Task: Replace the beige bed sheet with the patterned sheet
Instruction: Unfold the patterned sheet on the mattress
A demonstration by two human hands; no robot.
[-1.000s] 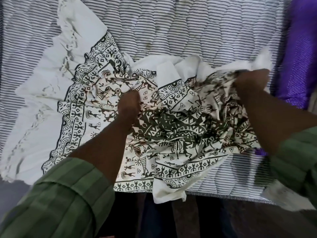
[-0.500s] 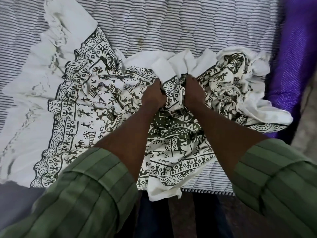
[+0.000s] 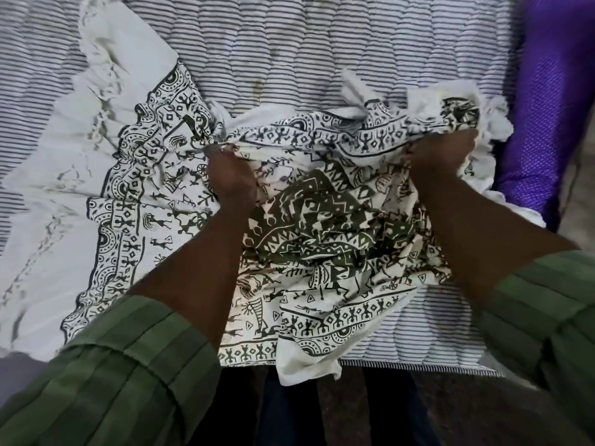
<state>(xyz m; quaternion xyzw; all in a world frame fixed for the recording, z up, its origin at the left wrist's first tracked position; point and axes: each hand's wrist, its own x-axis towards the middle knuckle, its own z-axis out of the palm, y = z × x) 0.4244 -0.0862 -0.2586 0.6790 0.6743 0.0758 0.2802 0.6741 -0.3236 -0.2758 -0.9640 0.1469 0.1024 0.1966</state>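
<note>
Two hands grip the patterned sheet (image 3: 309,239), which lies bunched on the near half of a striped mattress (image 3: 289,53), its white left part spread flat toward the far left and one corner hanging over the near edge. At the left, a green striped sleeve (image 3: 122,375) covers the forearm up to mid-arm; the arm reaches forward and to the right, and the left hand (image 3: 230,178) is curled into a fist around a gathered fold near the sheet's middle, knuckles up. Between the hands the cloth shows dark green tribal figures and zigzag bands; no writing or label can be read. To the right, well apart from the left hand, the right hand (image 3: 442,156) clamps a crumpled bunch of the sheet, its arm running back to another green sleeve. At the far right lies purple fabric (image 3: 553,101).
</note>
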